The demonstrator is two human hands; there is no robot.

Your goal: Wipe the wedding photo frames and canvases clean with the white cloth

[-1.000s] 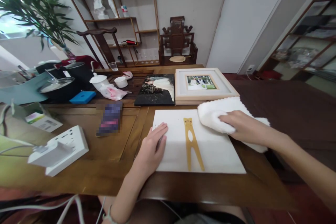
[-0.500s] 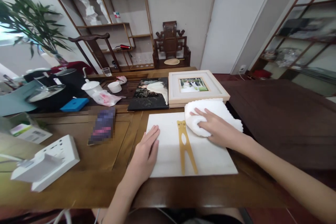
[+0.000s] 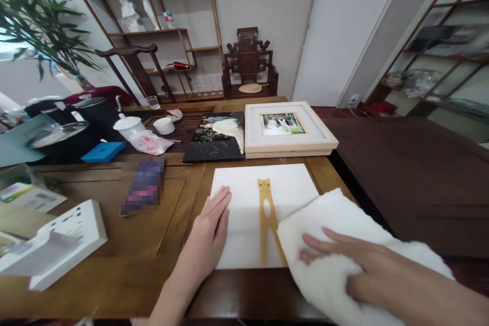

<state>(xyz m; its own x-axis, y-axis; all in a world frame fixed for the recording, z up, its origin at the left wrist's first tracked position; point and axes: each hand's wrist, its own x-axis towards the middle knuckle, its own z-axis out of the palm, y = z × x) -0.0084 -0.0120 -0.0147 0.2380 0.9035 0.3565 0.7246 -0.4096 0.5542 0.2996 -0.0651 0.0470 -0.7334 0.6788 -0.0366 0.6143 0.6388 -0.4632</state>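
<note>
A flat white board (image 3: pixel 233 244) lies near the table's front edge. On it shows a slim yellow cat-headed shape (image 3: pixel 264 198) with two long legs and an oval opening; whether it is loose or part of the surface I cannot tell. My left hand (image 3: pixel 210 226) rests on the board's left edge with fingers stretched out. Bunched under my right hand (image 3: pixel 344 260) is a fluffy white towel (image 3: pixel 324 214), which covers the board's right front part and the tip of one yellow leg.
Behind the board are a dark picture panel (image 3: pixel 214 150) and a pale wooden photo frame (image 3: pixel 286 148). To the left lie a blurred-out purple item (image 3: pixel 144 186), a white power strip (image 3: pixel 89 229), a blue box (image 3: pixel 103 152), a white teapot (image 3: pixel 129 125) and pots (image 3: pixel 63 140).
My right hand has drawn the towel from the board's far right corner toward me, down over its front right edge. The left hand has stayed in place on the board.
</note>
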